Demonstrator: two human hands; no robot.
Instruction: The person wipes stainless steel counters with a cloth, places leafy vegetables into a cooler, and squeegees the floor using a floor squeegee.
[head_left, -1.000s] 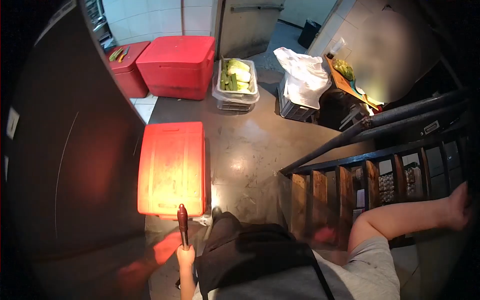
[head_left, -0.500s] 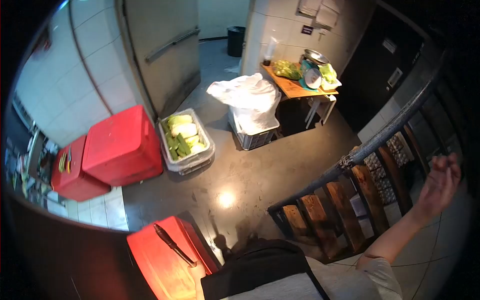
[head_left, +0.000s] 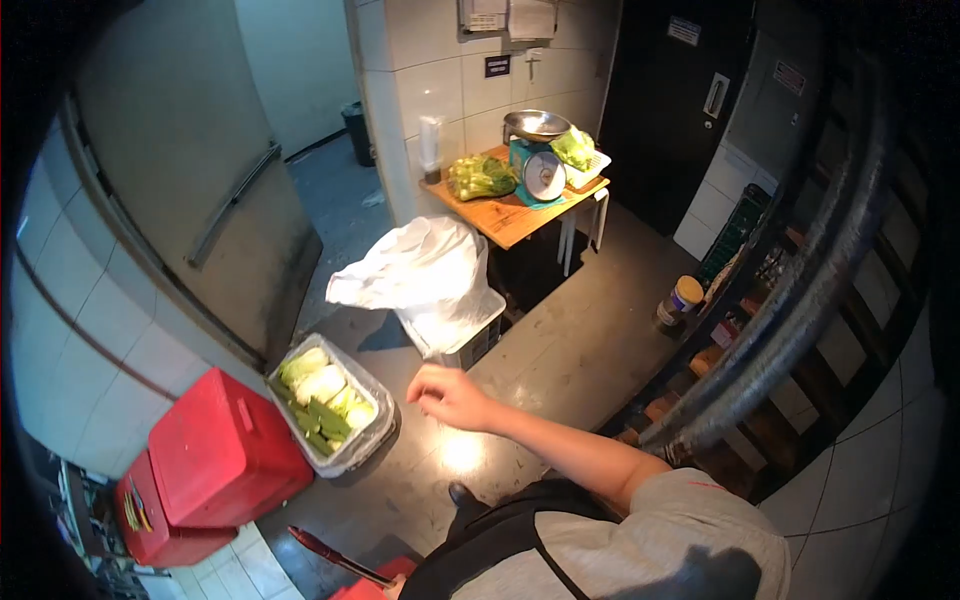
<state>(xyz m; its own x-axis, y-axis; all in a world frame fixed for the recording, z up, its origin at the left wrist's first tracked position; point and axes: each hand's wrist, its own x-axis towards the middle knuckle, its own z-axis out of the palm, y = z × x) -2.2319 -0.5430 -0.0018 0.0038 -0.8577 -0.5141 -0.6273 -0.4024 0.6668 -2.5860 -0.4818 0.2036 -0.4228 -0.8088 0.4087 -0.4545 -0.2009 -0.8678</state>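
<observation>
Over a red box (head_left: pixel 364 592), left fingers (head_left: pixel 397 583) gripped a slim, shiny, dark-red tool (head_left: pixel 328 554); right fingers (head_left: pixel 428 386) curled loosely, empty.

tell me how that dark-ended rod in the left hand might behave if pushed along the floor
The dark-ended rod is probably stiff: it juts straight out of the left hand with no visible sag. Its slim, seemingly rounded form suggests it could roll. The shiny shaft near the hand may feel slippery.

Holds right arm (head_left: pixel 570 448) stretched out ahead with right grip (head_left: pixel 452 398) loosely curled; has left grip (head_left: pixel 397 585) low, closed, only partly visible.
</observation>
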